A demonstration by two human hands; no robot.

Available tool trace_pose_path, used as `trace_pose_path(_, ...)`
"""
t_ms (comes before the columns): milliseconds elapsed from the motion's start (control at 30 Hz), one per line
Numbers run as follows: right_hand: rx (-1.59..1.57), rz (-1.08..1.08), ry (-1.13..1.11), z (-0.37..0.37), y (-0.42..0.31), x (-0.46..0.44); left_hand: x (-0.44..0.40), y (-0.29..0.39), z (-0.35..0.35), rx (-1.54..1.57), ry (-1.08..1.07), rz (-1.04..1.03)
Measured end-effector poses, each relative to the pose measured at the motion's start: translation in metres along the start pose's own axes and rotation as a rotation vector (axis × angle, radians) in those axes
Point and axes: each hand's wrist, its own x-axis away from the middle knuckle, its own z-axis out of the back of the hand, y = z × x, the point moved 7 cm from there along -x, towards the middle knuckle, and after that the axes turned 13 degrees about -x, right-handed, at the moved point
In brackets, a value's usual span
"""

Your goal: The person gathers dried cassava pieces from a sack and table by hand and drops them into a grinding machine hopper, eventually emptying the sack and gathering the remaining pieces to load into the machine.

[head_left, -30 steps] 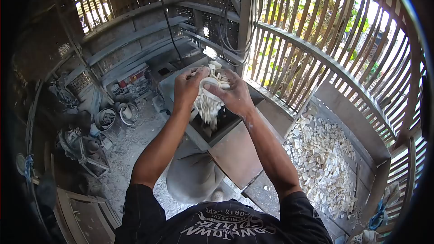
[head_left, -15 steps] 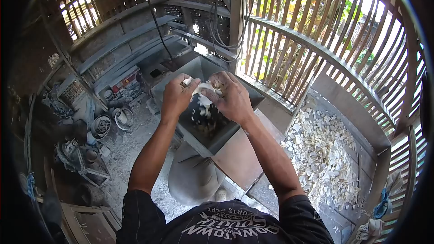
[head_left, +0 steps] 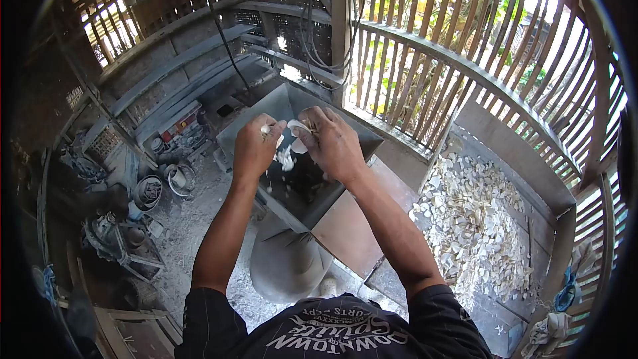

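My left hand (head_left: 256,145) is closed around some pale chips over the left side of a square grey metal hopper (head_left: 279,207). Close beside it, my right hand (head_left: 333,145) grips more pale chips, with a rounded white piece (head_left: 298,146) under its thumb. Between and below both hands, several white chips (head_left: 286,159) are falling into the hopper. Its dark inside shows few details. Under the hopper's front edge bulges a grey sack (head_left: 287,264).
A large heap of pale chips (head_left: 475,219) lies on the floor at the right, beside a slatted wall (head_left: 458,66). Buckets (head_left: 147,191) stand on the dusty floor at the left. A brown board (head_left: 352,233) adjoins the hopper.
The big bunch of chips between my hands has shrunk as pieces dropped into the hopper. My hands have moved slightly apart and to the left in view.
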Motion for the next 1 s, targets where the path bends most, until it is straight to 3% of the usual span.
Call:
trace_pose_path(233,-0.055,0.04,-0.02,-0.006,0.006,0.002,0.002,0.004,0.003,-0.075,0.086,-0.12)
trace_pose_path(367,0.166,0.046,0.011,-0.008,0.002,0.006,0.005,0.007,0.002,-0.121,0.024,-0.183)
trace_pose_path(433,0.254,0.084,-0.028,-0.019,0.009,0.01,0.006,0.006,-0.001,-0.154,-0.03,-0.203)
trace_pose_path(533,0.222,-0.065,-0.187,-0.024,0.005,0.013,0.009,0.002,-0.004,-0.202,-0.076,-0.226)
trace_pose_path(600,0.155,0.006,-0.175,-0.027,0.002,0.015,0.011,0.007,-0.002,-0.278,-0.069,-0.303)
trace_pose_path(667,0.098,0.099,-0.164,-0.02,-0.009,0.019,0.006,-0.001,-0.002,-0.416,-0.074,-0.215)
trace_pose_path(767,0.092,0.203,-0.097,-0.003,-0.019,0.03,0.0,-0.005,0.003,-0.236,-0.092,-0.133)
trace_pose_path(867,0.036,0.207,-0.005,0.033,-0.025,0.046,0.005,0.0,0.016,-0.183,0.048,-0.211)
trace_pose_path(933,0.029,0.155,0.162,0.098,-0.021,0.081,0.027,0.023,0.039,-0.188,0.307,-0.281)
trace_pose_path(1000,0.049,0.05,0.347,0.172,-0.01,0.135,0.073,0.045,0.054,0.01,0.504,-0.226)
